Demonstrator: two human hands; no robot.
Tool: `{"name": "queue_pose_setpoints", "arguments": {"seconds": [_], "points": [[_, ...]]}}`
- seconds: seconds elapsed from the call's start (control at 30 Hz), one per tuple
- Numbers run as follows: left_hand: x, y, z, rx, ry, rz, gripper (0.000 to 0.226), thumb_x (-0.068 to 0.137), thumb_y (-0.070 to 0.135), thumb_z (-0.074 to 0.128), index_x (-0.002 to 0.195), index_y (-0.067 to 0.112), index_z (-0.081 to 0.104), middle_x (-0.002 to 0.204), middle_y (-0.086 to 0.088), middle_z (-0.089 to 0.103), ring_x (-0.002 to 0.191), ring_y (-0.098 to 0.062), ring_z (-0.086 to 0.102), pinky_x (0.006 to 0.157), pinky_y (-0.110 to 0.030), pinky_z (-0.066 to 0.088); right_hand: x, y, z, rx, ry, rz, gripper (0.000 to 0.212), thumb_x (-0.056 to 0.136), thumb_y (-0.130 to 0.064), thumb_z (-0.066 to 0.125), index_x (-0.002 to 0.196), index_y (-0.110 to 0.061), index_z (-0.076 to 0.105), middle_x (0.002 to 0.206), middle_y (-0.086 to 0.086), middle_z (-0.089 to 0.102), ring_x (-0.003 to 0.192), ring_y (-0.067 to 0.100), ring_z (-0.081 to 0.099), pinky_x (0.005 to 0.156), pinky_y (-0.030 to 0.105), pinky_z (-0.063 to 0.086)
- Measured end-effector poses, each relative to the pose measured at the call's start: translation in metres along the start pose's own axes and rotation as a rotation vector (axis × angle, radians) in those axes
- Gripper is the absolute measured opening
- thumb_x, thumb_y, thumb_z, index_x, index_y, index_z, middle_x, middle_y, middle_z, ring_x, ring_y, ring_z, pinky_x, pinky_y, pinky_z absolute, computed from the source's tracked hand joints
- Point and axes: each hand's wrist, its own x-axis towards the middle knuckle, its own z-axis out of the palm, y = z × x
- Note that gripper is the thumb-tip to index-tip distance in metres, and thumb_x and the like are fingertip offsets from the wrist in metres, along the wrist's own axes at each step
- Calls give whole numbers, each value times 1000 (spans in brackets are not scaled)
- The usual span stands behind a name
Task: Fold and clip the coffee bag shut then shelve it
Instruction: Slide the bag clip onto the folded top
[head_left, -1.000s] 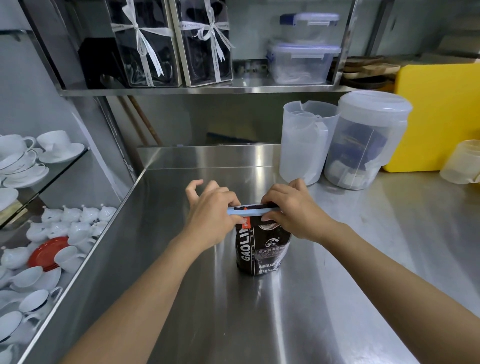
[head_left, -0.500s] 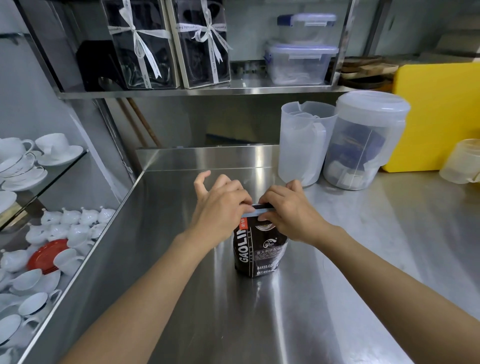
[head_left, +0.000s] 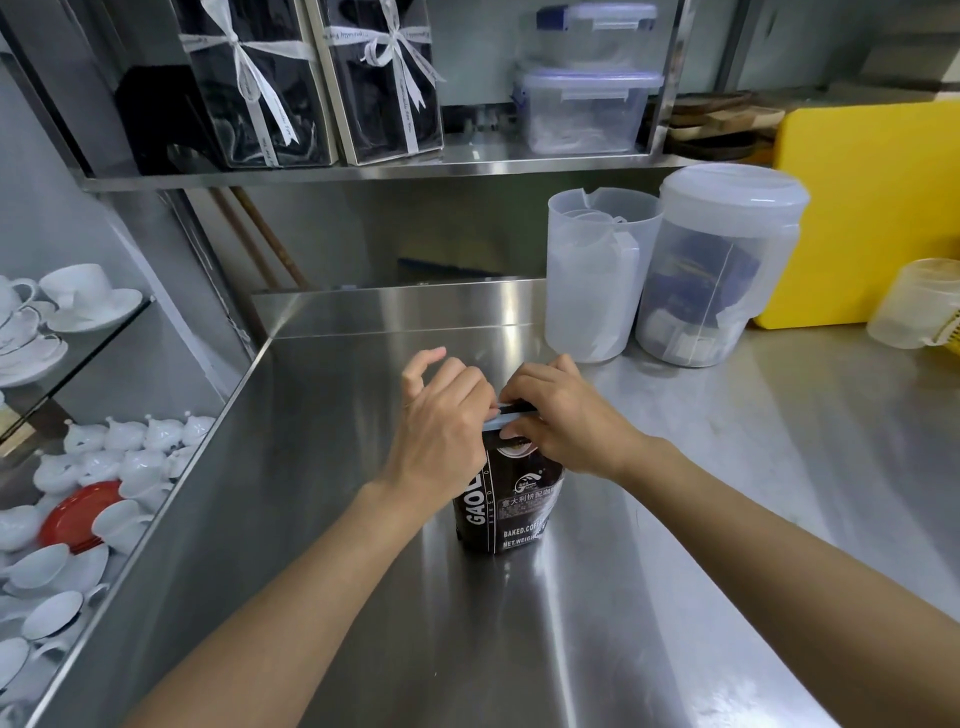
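A black coffee bag (head_left: 511, 506) with white lettering stands upright on the steel counter (head_left: 649, 597). A light blue clip (head_left: 500, 419) lies across its folded top, mostly covered by my fingers. My left hand (head_left: 441, 441) pinches the clip's left end and hides the bag's upper left corner. My right hand (head_left: 566, 421) grips the clip's right end and the bag's top. The steel shelf (head_left: 363, 174) runs above the counter at the back.
Two clear plastic jugs (head_left: 597, 275) (head_left: 722, 265) stand behind the bag, a yellow board (head_left: 872, 208) beyond them. The shelf holds ribboned black boxes (head_left: 260, 83) and stacked plastic containers (head_left: 587, 104). White cups and teapots (head_left: 119, 457) fill glass shelves left of the counter.
Both hands have slid closer together along the clip, so less of the blue strip shows. The bag stays upright in the same spot.
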Motion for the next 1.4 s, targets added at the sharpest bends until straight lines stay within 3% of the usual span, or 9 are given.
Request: {"name": "queue_pose_setpoints", "arguments": {"seconds": [0.17,0.33,0.5,0.6,0.73,0.87,1.0,1.2,1.4], "points": [[-1,-1,-2,-59,-19,-82,17,78,10,53,62,14,60,63,4,59,72,-13,51,102,-31,11,2,3,0,-18,-7,-20,19,69,-17,58,80,-3,63,74,11,63,68,26,54,65,24,15],[0,-12,-16,-18,-245,-134,31,71,50,59,87,24,63,83,14,61,90,-9,51,103,-40,2,6,1,4,-56,-2,-27,15,67,-14,57,75,-3,64,68,11,63,60,28,54,63,33,18],[-1,-11,-17,30,-301,-175,9,68,29,62,65,23,68,55,8,59,67,-12,58,103,-38,3,6,1,4,-57,-14,-45,18,71,-21,58,79,-7,66,72,7,63,68,25,54,66,30,15],[-3,-10,-18,-1,-274,-187,2,65,25,70,66,24,70,56,9,61,65,-12,57,103,-34,2,0,6,-6,-2,-48,-46,25,69,-30,71,85,-11,65,81,4,64,81,21,52,72,30,18],[-8,-2,-22,-31,-244,-194,5,62,24,72,66,21,69,57,9,62,64,-12,56,104,-28,-5,-14,18,-19,20,-69,-51,31,67,-36,66,83,-10,65,76,5,63,76,23,54,71,28,20],[-16,7,-23,-8,-233,-187,11,60,20,77,63,19,66,55,8,60,61,-13,56,104,-29,-1,-25,15,-14,15,-25,-58,26,68,-28,67,76,-4,64,70,9,62,69,27,54,69,24,21],[-20,13,-32,38,-284,-147,19,55,14,81,61,18,64,54,8,59,59,-13,56,102,-35,7,-32,10,-8,55,18,-91,19,64,-16,70,70,0,62,64,13,60,64,29,53,65,33,28],[-30,32,-41,124,-333,-97,28,50,8,76,61,15,51,55,8,47,56,-18,53,100,-42,14,-51,-3,-6,85,60,-109,11,61,0,66,68,1,58,63,14,57,66,21,42,62,27,22],[-37,45,-43,56,-314,-75,17,65,32,66,66,16,61,63,5,56,60,-17,57,97,-40,17,-65,-14,-7,89,47,-104,11,62,3,66,66,2,56,60,14,54,64,19,36,59,33,26]]}}
